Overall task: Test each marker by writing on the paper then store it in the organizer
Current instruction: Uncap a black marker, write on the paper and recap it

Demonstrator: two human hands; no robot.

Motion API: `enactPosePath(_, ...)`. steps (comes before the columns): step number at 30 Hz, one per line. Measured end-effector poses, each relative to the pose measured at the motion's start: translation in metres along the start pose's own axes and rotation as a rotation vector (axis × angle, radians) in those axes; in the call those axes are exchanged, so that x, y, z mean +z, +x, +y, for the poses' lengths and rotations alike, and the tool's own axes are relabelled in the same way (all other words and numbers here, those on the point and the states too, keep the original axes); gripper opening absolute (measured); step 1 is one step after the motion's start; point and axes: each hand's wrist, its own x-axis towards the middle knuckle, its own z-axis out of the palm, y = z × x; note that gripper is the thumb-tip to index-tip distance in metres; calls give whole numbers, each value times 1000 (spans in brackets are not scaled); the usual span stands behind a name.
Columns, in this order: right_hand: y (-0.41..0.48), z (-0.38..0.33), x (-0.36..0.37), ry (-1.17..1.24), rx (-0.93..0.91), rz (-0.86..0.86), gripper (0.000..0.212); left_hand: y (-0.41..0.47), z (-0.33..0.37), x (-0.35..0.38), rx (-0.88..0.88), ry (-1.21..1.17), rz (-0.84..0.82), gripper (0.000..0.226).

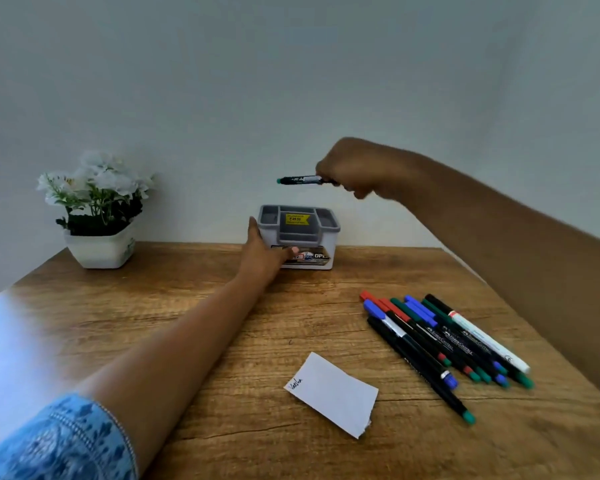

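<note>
Head view: A person reaches with both arms across a brown wood-grain table (187, 323) towards the wall.
Step in hand: By the look of it, storing. One tested marker is on its way to the box, not yet inside.
Right hand (357, 171): Fingers curled tight round a dark, green-tipped marker pen (300, 180), held level in the air just above the organizer, green end pointing left.
Left hand (264, 252): Clasps the small white plastic organizer with a grey compartment tray (334, 237) at its left side, thumb across the front, apparently steadying it.
Organizer: Stands at the far edge of the table. Several grey compartments are open to the top. No marker shows in any of them, though their floors are partly hidden. A yellow price sticker (297, 218) sits in the middle section.
White paper slip (336, 393): Lies near the front edge, with one short scribble at its left corner.
Waiting markers (444, 341): A loose pile of red, blue, green and black pens lies on the table to the right of the paper.
Next move: Probably tip the pen upright and lower it into a compartment.
Also seen: A white pot of white flowers (99, 249) at far left.
</note>
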Motion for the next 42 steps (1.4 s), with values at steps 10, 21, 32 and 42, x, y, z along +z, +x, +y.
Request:
enactPosePath(10,79,-16,23,46,-42,89,23,-4,-1,4,83,159,60,64)
enactPosePath(21,104,5,90,152,-99,150,50,-2,-2,5,58,210,76,64)
enactPosePath(32,58,29,83,302,-86,317,29,-10,3,3,48,223,55,63)
enactPosePath(42,-100,63,51,-236,-70,4,10,-33,4,-11,27,453,-27,69)
